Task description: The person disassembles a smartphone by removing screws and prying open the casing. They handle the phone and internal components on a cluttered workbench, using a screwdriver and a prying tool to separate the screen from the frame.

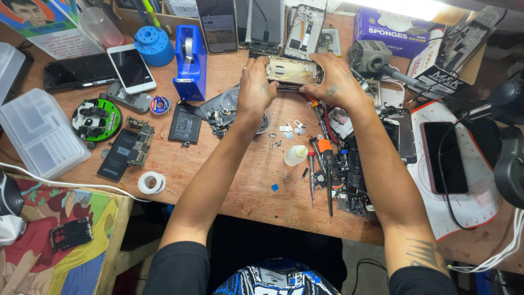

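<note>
The left hand (255,87) and the right hand (334,82) grip an opened phone frame (293,71) between them, above the far part of the wooden table (245,186). The fingers (256,61) of the left hand curl narrowly over the frame's left end. The fingers of the right hand wrap the right end. The frame lies lengthwise between the two hands, with its pale inner side facing up.

Positions relative to the fingers:
- Just beyond the fingers: a row of dark phone screens (218,24) and a stripped phone body (304,24), lying flat.
- Left of the left-hand fingers: a blue tape dispenser (190,63), upright, near the hand.
- Further left: a blue round holder (154,45) and a white phone (131,68).
- Below the left wrist: a dark round dish (229,109) with small parts, partly hidden by the forearm.
- Left of that dish: a flat black battery (184,124).
- Between the forearms: loose small metal parts (289,131) and a small white bottle (296,155).
- Just beside the bottle, on its right: screwdrivers (325,164), one with an orange collar.
- Right of the right-hand fingers: a grey tool (374,57) with a dark cable.
- Well to the right: a dark phone (445,158) on a white mat (475,202).
- Far left: a clear plastic box (38,134).
</note>
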